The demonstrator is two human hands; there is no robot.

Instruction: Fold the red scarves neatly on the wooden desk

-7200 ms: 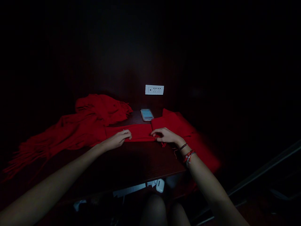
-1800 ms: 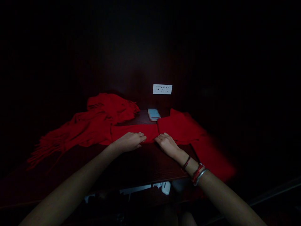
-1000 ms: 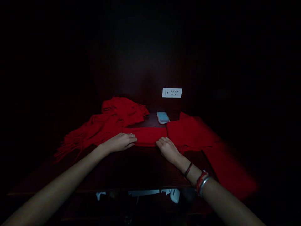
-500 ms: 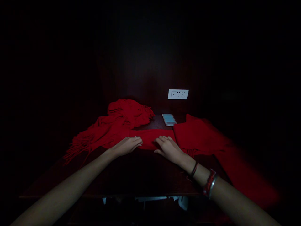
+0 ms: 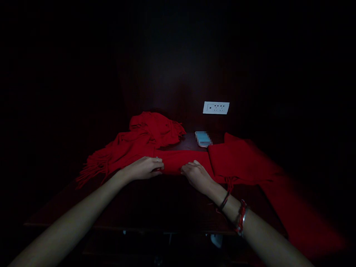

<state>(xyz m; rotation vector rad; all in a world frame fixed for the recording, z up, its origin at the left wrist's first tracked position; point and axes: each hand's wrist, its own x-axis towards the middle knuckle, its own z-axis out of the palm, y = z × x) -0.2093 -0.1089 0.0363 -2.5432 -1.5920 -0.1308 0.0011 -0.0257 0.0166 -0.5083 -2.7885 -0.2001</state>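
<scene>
A folded strip of red scarf (image 5: 178,157) lies across the dark table in front of me. My left hand (image 5: 144,167), with a ring on one finger, has its fingers curled over the near edge of the strip, toward its left part. Further right, my right hand (image 5: 198,177) is closed at the same near edge, its fingertips partly hidden. The strip runs on to a wider folded section of red scarf (image 5: 239,159) at the right, and red cloth hangs over the table's right side. Bracelets circle my right wrist.
A bunched red scarf with fringes (image 5: 150,129) lies at the back left. Behind the strip is a phone-like flat item (image 5: 203,139), its face blurred. A white socket plate (image 5: 216,108) is on the dark wall. Pale objects (image 5: 216,240) show under the table edge (image 5: 133,230).
My right hand's fingers have closed at the strip's near edge. My left hand has shifted slightly left, with its thumb lower. The whole view has moved a little.
</scene>
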